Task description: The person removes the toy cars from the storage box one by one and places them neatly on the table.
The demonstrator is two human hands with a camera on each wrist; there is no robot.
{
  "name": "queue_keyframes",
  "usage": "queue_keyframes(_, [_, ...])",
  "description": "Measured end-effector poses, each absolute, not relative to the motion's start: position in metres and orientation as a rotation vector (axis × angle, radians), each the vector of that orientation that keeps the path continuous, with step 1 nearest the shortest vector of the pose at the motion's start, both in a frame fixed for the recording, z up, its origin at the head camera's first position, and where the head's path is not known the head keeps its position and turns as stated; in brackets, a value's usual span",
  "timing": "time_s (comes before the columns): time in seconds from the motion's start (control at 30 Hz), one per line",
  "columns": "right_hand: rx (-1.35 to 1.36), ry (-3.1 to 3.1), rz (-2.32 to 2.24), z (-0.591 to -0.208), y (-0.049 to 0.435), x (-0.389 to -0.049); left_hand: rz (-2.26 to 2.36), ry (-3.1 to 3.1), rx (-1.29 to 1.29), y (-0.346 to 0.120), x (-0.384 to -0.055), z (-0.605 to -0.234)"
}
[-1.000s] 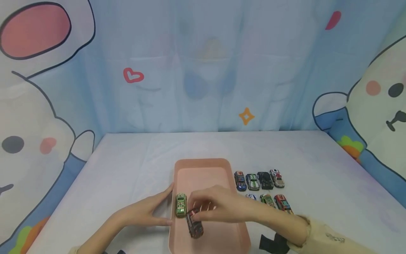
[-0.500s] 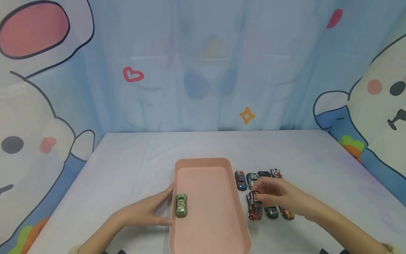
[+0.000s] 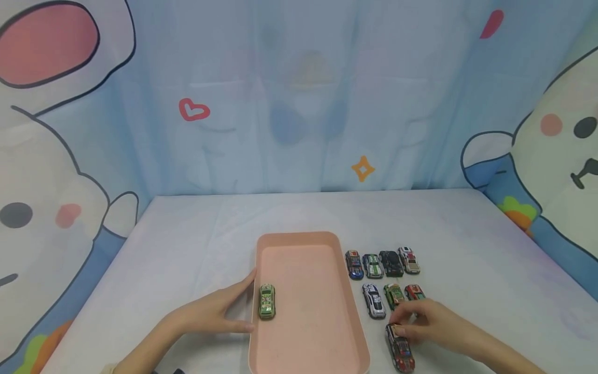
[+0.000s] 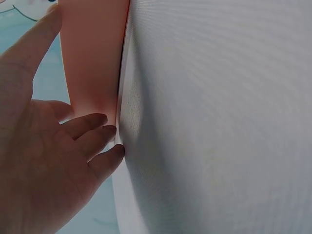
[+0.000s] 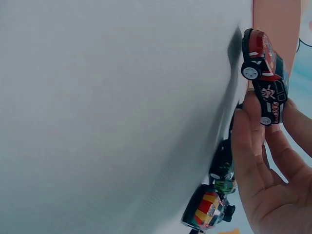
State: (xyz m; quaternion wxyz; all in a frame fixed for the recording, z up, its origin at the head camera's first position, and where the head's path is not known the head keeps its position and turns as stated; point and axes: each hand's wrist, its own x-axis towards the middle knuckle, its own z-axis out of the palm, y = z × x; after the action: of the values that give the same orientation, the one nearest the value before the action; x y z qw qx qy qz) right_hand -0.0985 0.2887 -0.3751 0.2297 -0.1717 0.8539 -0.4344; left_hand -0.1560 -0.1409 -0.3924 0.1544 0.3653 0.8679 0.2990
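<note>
Between the thumb and fingers of my right hand (image 3: 432,327) is a black and red toy car (image 3: 400,349), held by its rear end just above the table, right of the tray. In the right wrist view the toy car (image 5: 265,78) shows its white-rimmed wheels and red front. My left hand (image 3: 212,311) touches the left side of the pink tray (image 3: 308,270) with thumb and fingertips spread. In the left wrist view the left hand (image 4: 53,151) lies against the tray's wall (image 4: 92,58). A green toy car (image 3: 267,302) sits inside the tray by its left wall.
Right of the tray, several toy cars stand in two rows. The back row includes a blue one (image 3: 354,265) and a black one (image 3: 391,264). A white and blue car (image 3: 374,301) is in the nearer row. A patterned curtain (image 3: 299,104) hangs behind the table.
My right hand has carried the black and red toy car out of the tray to the right, then toward the table's near side. The left hand has stayed at the tray.
</note>
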Motion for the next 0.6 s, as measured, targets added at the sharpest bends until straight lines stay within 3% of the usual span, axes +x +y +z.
queue_keyframes(0.6, [-0.498,2.655,-0.892,-0.378,0.2809,-0.0901,0.862,2.486,1.008,-0.1395,-0.1555,-0.3934])
